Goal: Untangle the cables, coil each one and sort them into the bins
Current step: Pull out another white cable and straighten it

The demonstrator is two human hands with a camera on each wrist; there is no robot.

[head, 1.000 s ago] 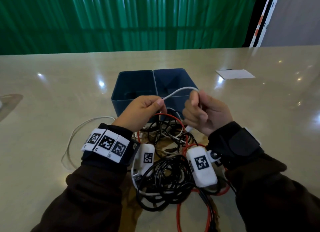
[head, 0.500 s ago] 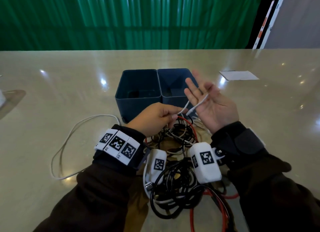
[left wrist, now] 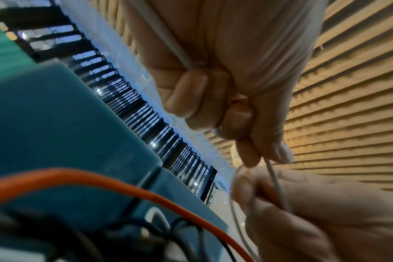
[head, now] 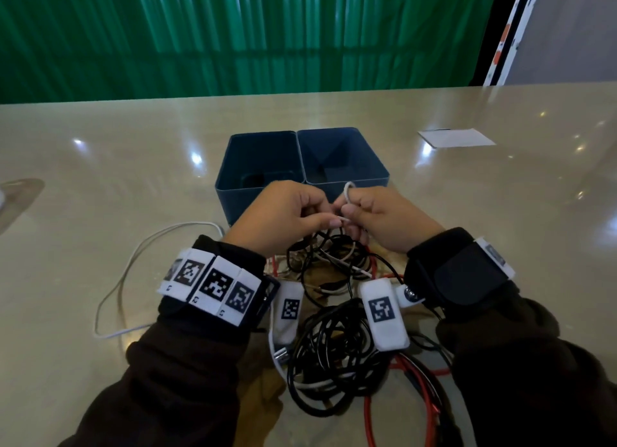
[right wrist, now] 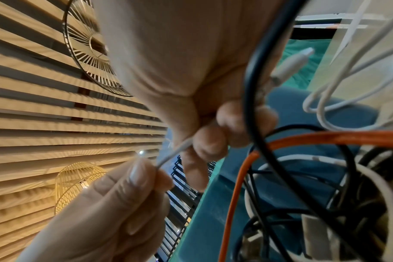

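Both hands meet just in front of two dark blue bins (head: 230, 192), above the tangle. My left hand (head: 325, 220) pinches a thin white cable (head: 347, 192) between thumb and forefinger. My right hand (head: 351, 210) is curled round the same cable, and a small loop of it stands above that fist. In the left wrist view the white cable (left wrist: 276, 184) runs from my left fingertips (left wrist: 280, 152) into the right hand (left wrist: 314, 221). In the right wrist view my right fingers (right wrist: 210, 141) pinch the white cable (right wrist: 175, 152) opposite the left thumb (right wrist: 137, 173).
A tangle of black, white and red-orange cables (head: 334, 346) lies on the beige table under my wrists. A slack length of white cable (head: 133, 263) trails off to the left. A white sheet of paper (head: 455, 137) lies at the far right. Both bins look empty.
My right hand, open and palm-up half a second ago with the white cable across its fingers, has curled round it. The hands have come together and a small loop has formed.
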